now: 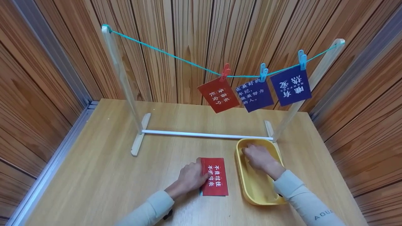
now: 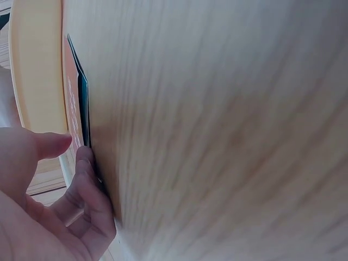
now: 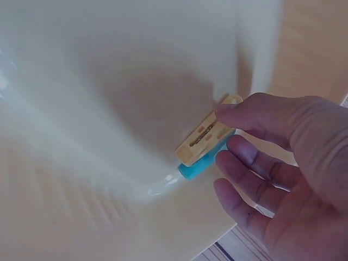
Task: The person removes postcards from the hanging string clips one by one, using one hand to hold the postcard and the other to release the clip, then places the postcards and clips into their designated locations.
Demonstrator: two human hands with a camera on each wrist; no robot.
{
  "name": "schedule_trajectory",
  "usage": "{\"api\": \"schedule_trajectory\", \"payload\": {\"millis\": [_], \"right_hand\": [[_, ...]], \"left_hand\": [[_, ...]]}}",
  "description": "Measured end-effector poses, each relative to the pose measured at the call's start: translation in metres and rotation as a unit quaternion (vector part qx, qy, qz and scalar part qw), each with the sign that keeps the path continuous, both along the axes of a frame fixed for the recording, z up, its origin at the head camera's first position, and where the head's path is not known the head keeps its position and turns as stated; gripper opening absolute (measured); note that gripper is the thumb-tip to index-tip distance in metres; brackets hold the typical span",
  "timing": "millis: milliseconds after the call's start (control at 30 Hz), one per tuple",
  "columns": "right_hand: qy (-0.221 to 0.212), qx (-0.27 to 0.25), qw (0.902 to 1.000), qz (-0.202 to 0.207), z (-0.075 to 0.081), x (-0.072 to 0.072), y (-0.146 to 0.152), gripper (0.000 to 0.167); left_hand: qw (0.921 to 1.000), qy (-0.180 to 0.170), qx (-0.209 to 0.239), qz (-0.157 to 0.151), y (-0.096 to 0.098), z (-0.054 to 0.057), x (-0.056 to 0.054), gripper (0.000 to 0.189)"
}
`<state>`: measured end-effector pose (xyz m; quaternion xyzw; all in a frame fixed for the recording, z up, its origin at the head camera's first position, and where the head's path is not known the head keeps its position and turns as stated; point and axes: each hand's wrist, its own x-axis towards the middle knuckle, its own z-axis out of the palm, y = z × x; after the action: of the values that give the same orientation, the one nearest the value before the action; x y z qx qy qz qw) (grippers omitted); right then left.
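Note:
A stack of cards with a red card [image 1: 220,179] on top lies on the table. My left hand [image 1: 191,176] holds its left edge, the thumb over the printed face and the fingers along the side. Inside the yellow tray [image 1: 262,201], at its far left corner, is my right hand [image 1: 259,157]. Between its thumb and fingers the right wrist view shows a yellow clothespin [image 3: 206,136], with a blue clothespin [image 3: 202,164] right beneath it.
Behind the hands, a wooden stand [image 1: 121,75] carries a green string [image 1: 169,54]. A red card [image 1: 219,95] and two dark blue cards, the nearer to centre [image 1: 256,95] and the rightmost [image 1: 290,86], hang there by clothespins. A white rod [image 1: 201,135] joins the stand's feet.

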<state>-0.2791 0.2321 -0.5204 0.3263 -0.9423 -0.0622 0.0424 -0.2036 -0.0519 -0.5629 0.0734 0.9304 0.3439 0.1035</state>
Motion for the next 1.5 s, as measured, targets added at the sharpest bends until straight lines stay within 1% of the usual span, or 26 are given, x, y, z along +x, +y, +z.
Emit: {"api": "schedule_trajectory", "payload": {"millis": [133, 200, 267, 367, 500, 667, 767, 833, 967, 1067, 1167, 1267, 1400, 1500], "right_hand": [[0.003, -0.006, 1.0000, 0.003, 0.000, 0.000, 0.001, 0.005], [-0.005, -0.010, 0.9999, 0.004, 0.001, 0.000, 0.001, 0.005], [-0.010, -0.013, 0.9999, 0.004, 0.002, 0.001, 0.001, 0.011], [-0.030, -0.010, 0.9995, -0.005, 0.006, 0.002, 0.000, 0.012], [-0.062, -0.001, 0.9977, -0.028, 0.011, 0.002, -0.002, 0.012], [-0.105, -0.015, 0.9930, -0.053, 0.019, 0.004, -0.004, 0.022], [-0.114, -0.031, 0.9911, -0.062, 0.026, 0.003, -0.005, 0.028], [-0.108, -0.038, 0.9914, -0.062, 0.031, 0.002, -0.006, 0.032], [-0.084, -0.053, 0.9934, -0.058, 0.040, 0.001, -0.008, 0.032], [-0.067, -0.071, 0.9938, -0.053, 0.045, 0.000, -0.010, 0.030], [-0.056, -0.091, 0.9933, -0.044, 0.049, 0.000, -0.011, 0.028], [-0.047, -0.108, 0.9924, -0.034, 0.053, 0.000, -0.012, 0.026], [-0.036, -0.131, 0.9903, -0.031, 0.060, -0.001, -0.014, 0.023], [-0.023, -0.147, 0.9885, -0.024, 0.067, -0.001, -0.016, 0.023]], "left_hand": [[1.0000, -0.003, 0.004, 0.001, -0.001, 0.000, 0.000, 0.068], [1.0000, -0.002, 0.004, 0.001, -0.001, 0.001, 0.001, 0.068], [1.0000, 0.002, 0.003, 0.000, -0.001, 0.001, 0.001, 0.068], [1.0000, 0.008, -0.002, 0.001, 0.000, 0.001, 0.001, 0.067], [1.0000, 0.005, -0.008, 0.003, 0.001, 0.001, 0.000, 0.070], [0.9998, -0.016, -0.002, 0.009, -0.002, 0.002, -0.002, 0.078], [0.9994, -0.027, 0.004, 0.020, -0.006, 0.005, -0.007, 0.081], [0.9990, -0.035, 0.011, 0.026, -0.009, 0.009, -0.011, 0.078], [0.9984, -0.027, 0.028, 0.041, -0.014, 0.018, -0.017, 0.065], [0.9978, -0.008, 0.038, 0.054, -0.019, 0.024, -0.020, 0.055], [0.9963, 0.009, 0.056, 0.065, -0.022, 0.029, -0.023, 0.051], [0.9943, 0.034, 0.073, 0.070, -0.025, 0.036, -0.027, 0.049], [0.9921, 0.063, 0.086, 0.067, -0.026, 0.044, -0.033, 0.053], [0.9906, 0.063, 0.098, 0.071, -0.028, 0.051, -0.037, 0.058]]}}
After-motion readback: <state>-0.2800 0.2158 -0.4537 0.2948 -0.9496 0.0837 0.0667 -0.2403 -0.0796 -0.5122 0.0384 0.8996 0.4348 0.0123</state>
